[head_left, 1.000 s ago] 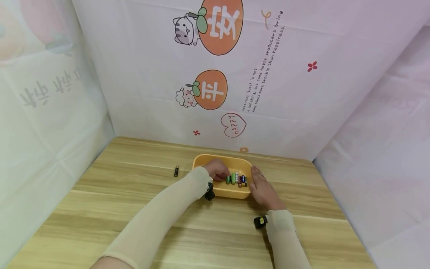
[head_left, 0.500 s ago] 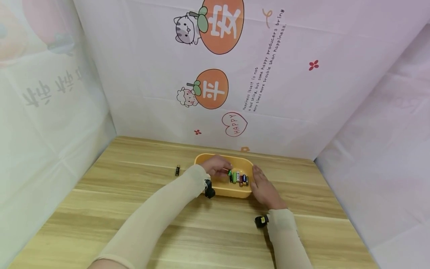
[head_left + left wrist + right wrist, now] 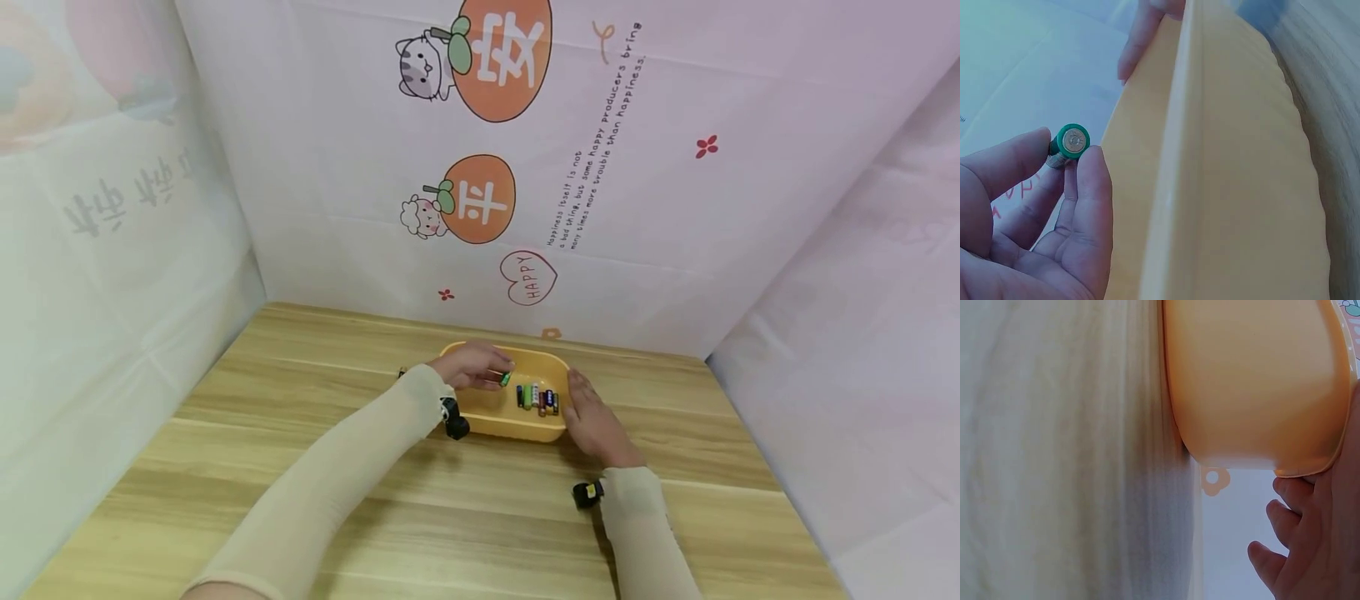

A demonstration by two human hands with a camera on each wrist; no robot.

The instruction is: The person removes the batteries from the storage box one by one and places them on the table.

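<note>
In the head view, my left hand (image 3: pixel 471 367) is over the inside of a yellow plastic bin (image 3: pixel 517 430) and pinches a green battery (image 3: pixel 506 378). The left wrist view shows the flat end of that green battery (image 3: pixel 1074 140) between thumb and fingertips, raised beside the bin wall (image 3: pixel 1229 162). My right hand (image 3: pixel 600 425) lies along the bin's right end with fingers extended. Up close, its fingers (image 3: pixel 1291 522) reach past the rim at the bin's corner. A row of several batteries (image 3: pixel 535 397), green, white, dark red and blue, lies on the bin floor, towards the right.
Left of the bin, a dark battery (image 3: pixel 402 372) on the wooden table (image 3: pixel 465 517) is mostly hidden by my left sleeve (image 3: pixel 352 467). A printed white cloth (image 3: pixel 615 308) hangs behind the table, and more cloth hangs at both sides.
My left hand has lifted the green battery from the left end of the row and drawn it to the left. The right hand stays at the bin's end.
</note>
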